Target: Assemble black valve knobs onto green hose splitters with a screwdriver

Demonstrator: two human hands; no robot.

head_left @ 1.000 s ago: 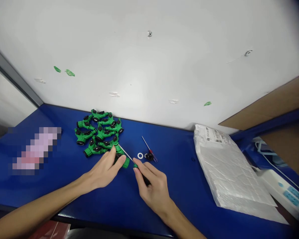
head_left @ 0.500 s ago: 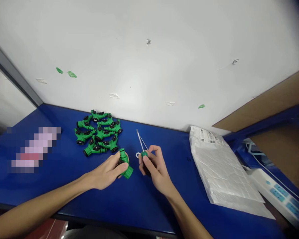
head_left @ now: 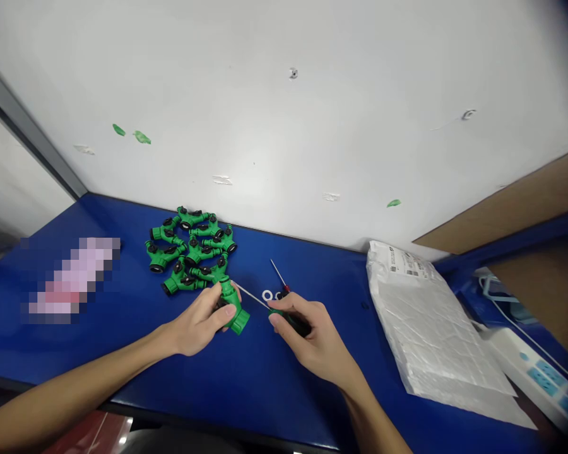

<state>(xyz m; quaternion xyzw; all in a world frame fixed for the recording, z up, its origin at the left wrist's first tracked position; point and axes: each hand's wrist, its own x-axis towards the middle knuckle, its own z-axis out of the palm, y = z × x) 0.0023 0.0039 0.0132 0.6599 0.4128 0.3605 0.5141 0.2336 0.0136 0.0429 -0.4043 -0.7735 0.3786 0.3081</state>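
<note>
My left hand is closed around a green plastic hose splitter, tilted above the blue table. In my right hand is a screwdriver with a green and black handle. Its long metal shaft points left, and the tip comes near the splitter's upper end; whether they touch I cannot tell. Behind my right hand lie a small red-handled screwdriver and a white ring washer. Another ring beside it is partly hidden by my fingers. Several green splitters with black valve levers lie grouped beyond my left hand.
A white padded mailer bag lies on the right of the blue table, near a white power strip. A blurred pinkish item is at the left. A white wall panel rises behind the table.
My right hand has swung the screwdriver from upright to leaning left, its tip now near the held splitter. The small screwdriver and rings show more. The camera view has shifted slightly.
</note>
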